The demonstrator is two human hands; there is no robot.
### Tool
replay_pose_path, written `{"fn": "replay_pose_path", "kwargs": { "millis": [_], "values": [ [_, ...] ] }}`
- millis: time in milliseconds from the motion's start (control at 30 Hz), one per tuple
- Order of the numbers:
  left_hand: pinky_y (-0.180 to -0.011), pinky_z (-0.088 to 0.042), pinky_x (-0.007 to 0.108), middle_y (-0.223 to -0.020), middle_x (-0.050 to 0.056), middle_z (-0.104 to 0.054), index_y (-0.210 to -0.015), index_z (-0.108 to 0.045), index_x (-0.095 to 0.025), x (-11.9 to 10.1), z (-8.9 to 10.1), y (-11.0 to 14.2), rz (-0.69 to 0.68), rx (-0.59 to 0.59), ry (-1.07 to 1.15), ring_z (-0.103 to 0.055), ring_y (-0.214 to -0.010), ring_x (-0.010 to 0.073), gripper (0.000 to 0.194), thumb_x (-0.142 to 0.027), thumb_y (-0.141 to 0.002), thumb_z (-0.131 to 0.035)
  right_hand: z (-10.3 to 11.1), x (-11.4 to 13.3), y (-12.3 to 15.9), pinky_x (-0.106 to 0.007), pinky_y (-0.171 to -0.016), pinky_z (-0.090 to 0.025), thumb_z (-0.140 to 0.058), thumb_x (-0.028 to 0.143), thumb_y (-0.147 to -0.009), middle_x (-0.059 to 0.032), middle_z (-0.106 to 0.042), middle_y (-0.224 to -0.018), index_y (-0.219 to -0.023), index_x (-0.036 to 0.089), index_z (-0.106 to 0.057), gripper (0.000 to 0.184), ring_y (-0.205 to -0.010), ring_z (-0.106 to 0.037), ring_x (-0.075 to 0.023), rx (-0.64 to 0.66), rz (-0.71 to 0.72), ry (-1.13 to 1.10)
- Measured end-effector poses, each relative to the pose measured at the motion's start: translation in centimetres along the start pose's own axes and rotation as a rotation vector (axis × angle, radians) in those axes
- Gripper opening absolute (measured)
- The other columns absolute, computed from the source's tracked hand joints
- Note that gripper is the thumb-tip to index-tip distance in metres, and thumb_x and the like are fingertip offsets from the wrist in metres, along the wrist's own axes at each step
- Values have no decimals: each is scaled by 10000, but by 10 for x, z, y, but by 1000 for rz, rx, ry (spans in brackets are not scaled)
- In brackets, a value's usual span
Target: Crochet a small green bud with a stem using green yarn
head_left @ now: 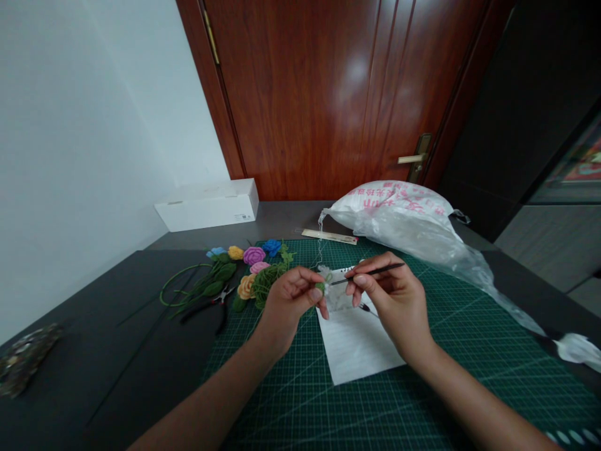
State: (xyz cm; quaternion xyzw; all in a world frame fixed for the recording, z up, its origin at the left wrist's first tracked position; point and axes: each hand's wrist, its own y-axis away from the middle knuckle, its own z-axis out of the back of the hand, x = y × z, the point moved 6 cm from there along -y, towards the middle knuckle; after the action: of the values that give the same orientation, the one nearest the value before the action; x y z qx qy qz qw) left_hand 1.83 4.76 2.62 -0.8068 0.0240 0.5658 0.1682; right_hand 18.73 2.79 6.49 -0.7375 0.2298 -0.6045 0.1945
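Observation:
Between the thumb and fingers of my left hand [288,300] is a small green and white crochet piece [325,286]. My right hand [397,304] grips a thin dark crochet hook [387,268] like a pen, its tip at the piece. Loose white yarn [320,244] trails from the piece toward the back of the table. Under both hands lies a white sheet of paper [361,354] on a green cutting mat [469,351]. A small dark-handled tool, partly hidden by my right hand, rests on the paper. Fine stitches are too small to make out.
Left of my hands lie crochet flowers [254,255], a tangle of green yarn [268,283] and black-handled pliers [220,307]. Behind are a white box [206,205], a flat ruler-like strip [329,236] and a large plastic bag [399,210]. A clear packet [28,360] sits far left.

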Motion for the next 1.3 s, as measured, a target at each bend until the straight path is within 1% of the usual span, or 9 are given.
{"fn": "replay_pose_path", "kwargs": {
  "millis": [267, 467, 567, 800, 900, 1033, 1100, 1200, 1300],
  "values": [
    [-481, -541, 275, -651, -7, -689, -827, -711, -133, 0, 1, 0, -46, -10, 37, -647, -481, 145, 108, -143, -753, -789, -1, -2, -1, -228, -462, -558, -760, 195, -876, 4, -733, -704, -840, 201, -650, 116, -488, -677, -116, 16, -9, -16],
    [-435, -542, 267, -729, 4, -688, -818, -738, -131, 1, 1, 2, -47, -11, 56, -646, -484, 138, 87, -129, -753, -794, -5, -9, 1, -216, -462, -548, -756, 168, -878, 6, -717, -708, -831, 199, -666, 106, -506, -682, -112, 71, -40, -67],
    [-415, -542, 264, -757, 9, -689, -800, -743, -135, 1, 1, 3, -47, -13, 71, -641, -491, 135, 84, -117, -742, -801, -7, -10, 4, -223, -463, -556, -758, 166, -878, 1, -715, -748, -831, 200, -678, 99, -517, -683, -112, 92, -18, -72],
    [-376, -474, 221, -758, 2, -687, -727, -719, -130, -2, 4, 4, -34, -39, 62, -599, -446, 101, 98, -94, -705, -807, -14, -15, 6, -198, -439, -558, -785, 191, -860, 0, -693, -746, -782, 196, -698, 117, -520, -659, -99, 158, 28, -105],
    [-408, -476, 222, -716, -1, -683, -798, -723, -133, -5, 2, 4, -33, -18, -3, -596, -464, 105, 84, -101, -744, -779, -13, -17, 4, -195, -432, -554, -783, 207, -864, 2, -689, -745, -797, 195, -699, 109, -505, -654, -96, 136, 27, -127],
    [-585, -557, 268, -755, 8, -718, -984, -713, -144, -11, -4, 3, -49, 40, -89, -676, -580, 136, 201, -122, -792, -769, -8, -12, 5, -220, -459, -575, -750, 177, -889, -23, -715, -842, -863, 201, -714, 51, -540, -674, -106, 57, 76, -122],
    [-598, -556, 276, -747, 5, -713, -1029, -698, -148, -11, -7, 4, -39, 80, -83, -680, -579, 141, 223, -174, -820, -770, -6, -8, 8, -232, -479, -586, -738, 146, -893, -32, -717, -873, -875, 208, -724, 66, -582, -685, -116, 34, 123, -91],
    [-483, -495, 250, -708, 2, -679, -1051, -682, -154, -7, -8, 4, 24, 114, -16, -605, -504, 126, 234, -296, -874, -737, -5, -3, 12, -246, -488, -587, -725, 104, -892, -36, -716, -894, -898, 219, -722, 115, -626, -694, -132, 21, 172, -44],
    [-389, -317, 181, -599, -30, -581, -1018, -671, -154, -1, -5, 6, 111, 123, 46, -438, -429, 77, 264, -382, -893, -718, -7, -2, 15, -262, -492, -590, -711, 79, -897, -40, -716, -916, -926, 222, -712, 146, -627, -694, -137, 46, 185, -43]
  ]
}}
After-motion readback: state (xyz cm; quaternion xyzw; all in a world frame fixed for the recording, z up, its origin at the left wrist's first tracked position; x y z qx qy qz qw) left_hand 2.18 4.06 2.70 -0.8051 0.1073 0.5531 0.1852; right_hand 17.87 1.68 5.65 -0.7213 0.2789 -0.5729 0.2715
